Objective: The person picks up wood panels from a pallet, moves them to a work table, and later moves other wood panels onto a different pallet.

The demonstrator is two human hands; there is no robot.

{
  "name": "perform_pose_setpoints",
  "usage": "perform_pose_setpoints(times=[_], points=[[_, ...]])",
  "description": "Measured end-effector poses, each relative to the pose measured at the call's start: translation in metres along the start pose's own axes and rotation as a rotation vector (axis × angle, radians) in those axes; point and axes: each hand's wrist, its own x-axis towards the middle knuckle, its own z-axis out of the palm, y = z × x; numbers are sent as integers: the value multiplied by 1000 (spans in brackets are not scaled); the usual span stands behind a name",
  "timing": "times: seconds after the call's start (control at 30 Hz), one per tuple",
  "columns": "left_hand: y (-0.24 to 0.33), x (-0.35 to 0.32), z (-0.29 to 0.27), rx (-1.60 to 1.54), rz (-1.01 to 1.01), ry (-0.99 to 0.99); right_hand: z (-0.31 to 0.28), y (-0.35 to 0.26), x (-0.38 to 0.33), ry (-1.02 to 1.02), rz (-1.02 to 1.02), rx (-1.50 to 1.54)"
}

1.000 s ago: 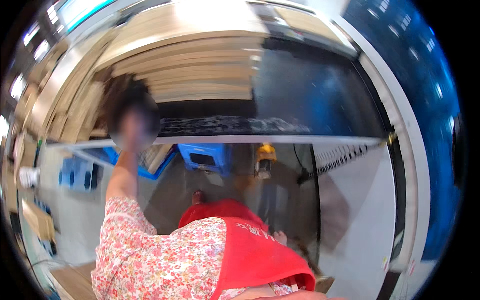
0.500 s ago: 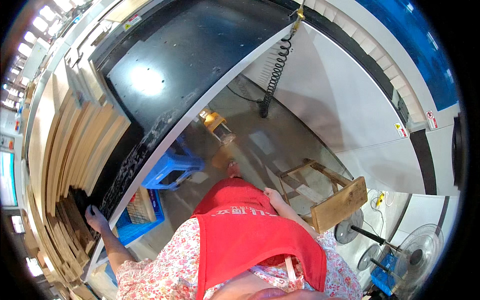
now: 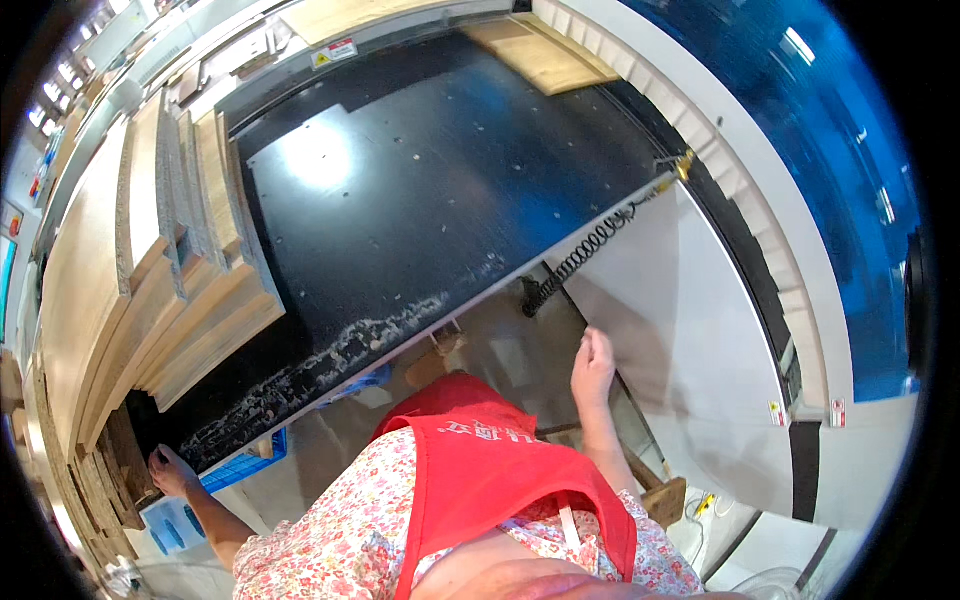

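Note:
My left hand (image 3: 173, 473) rests at the near left corner of the black tabletop (image 3: 400, 230). Its fingers are slightly apart and touch the edge beside dark wooden strips (image 3: 125, 455); nothing shows in its grip. Just beyond it, a stack of pale wooden boards (image 3: 150, 300) with uneven ends lies along the table's left side. My right hand (image 3: 594, 362) is raised in front of the white machine panel (image 3: 670, 310), apart from the table. The fingers of this hand are curled together, with nothing seen in them.
A black coiled air hose (image 3: 590, 250) hangs from a brass fitting (image 3: 683, 165) at the table's right corner. A wooden panel (image 3: 545, 55) lies at the far edge. To my right stands a wooden stool (image 3: 665, 500). A blue crate (image 3: 250, 462) sits below the table.
My view has shifted toward the table, bringing the far wooden panel into sight. My right hand has risen from beside the apron to in front of the white panel. My left hand stays at the corner.

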Motion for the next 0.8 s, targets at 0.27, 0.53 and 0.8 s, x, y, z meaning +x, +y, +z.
perform_pose_setpoints(times=[0.27, 0.53, 0.8], points=[[-3, -18, 0, 182, -439, 110, 24, -107, 160, 35, -686, 18], [39, -156, 7, -193, -347, 275, 141, -178, 324, -239, -866, -205], [216, -444, -102, -680, -534, -547, 195, -170, 407, -555, -760, -456]])
